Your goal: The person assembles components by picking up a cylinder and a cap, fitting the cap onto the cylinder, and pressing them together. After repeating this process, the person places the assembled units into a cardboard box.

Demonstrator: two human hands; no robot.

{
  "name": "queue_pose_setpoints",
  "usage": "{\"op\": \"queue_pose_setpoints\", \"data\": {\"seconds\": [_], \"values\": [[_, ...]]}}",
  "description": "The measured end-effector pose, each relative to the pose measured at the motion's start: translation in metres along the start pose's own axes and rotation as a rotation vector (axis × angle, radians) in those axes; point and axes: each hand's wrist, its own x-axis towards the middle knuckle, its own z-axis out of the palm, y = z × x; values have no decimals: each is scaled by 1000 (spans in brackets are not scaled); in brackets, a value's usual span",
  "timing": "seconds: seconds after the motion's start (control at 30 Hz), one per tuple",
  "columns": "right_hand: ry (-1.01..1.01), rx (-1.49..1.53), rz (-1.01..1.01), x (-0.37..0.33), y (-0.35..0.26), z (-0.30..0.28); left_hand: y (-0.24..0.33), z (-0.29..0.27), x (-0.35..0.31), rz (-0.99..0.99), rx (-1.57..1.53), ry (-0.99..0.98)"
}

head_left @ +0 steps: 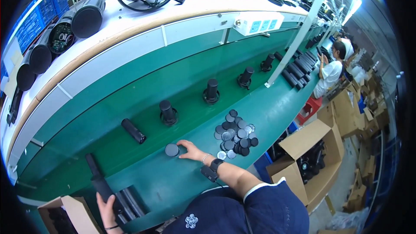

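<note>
At the lower left, my left hand point(106, 210) is closed around a black tube point(102, 186) that slants up and away, its far end close to another slim black piece point(92, 164). Right beside it more black tubes point(130, 203) lie side by side on the green bench. My right hand point(192, 151) has its thumb and fingers at the right edge of a round dark cap point(172, 149), with its flat face up. A loose heap of similar round caps point(234, 132), some with shiny faces, lies to the right of this hand.
Several upright black cylinders on ring bases point(168, 112) line the back of the bench, with a lying tube point(133, 131). Cardboard boxes stand at the lower left point(78, 214) and right point(303, 147). A shelf edge point(130, 21) runs above. A co-worker point(331, 71) sits far right.
</note>
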Motion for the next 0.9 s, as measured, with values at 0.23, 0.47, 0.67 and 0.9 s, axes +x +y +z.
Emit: {"op": "queue_pose_setpoints", "data": {"seconds": [0.23, 0.47, 0.67, 0.9], "values": [[-10, 123, -182, 23, -12, 37, 73, -55, -10, 20, -53, 295], [-170, 436, 60, 26, -29, 30, 28, -97, 35, 38, -7, 369], [-174, 330, 238, 25, -4, 39, -40, -110, 73, 29, 599, 674], [-133, 442, 156, 40, -106, 70, -107, -139, 139, -343, 760, 890]]}}
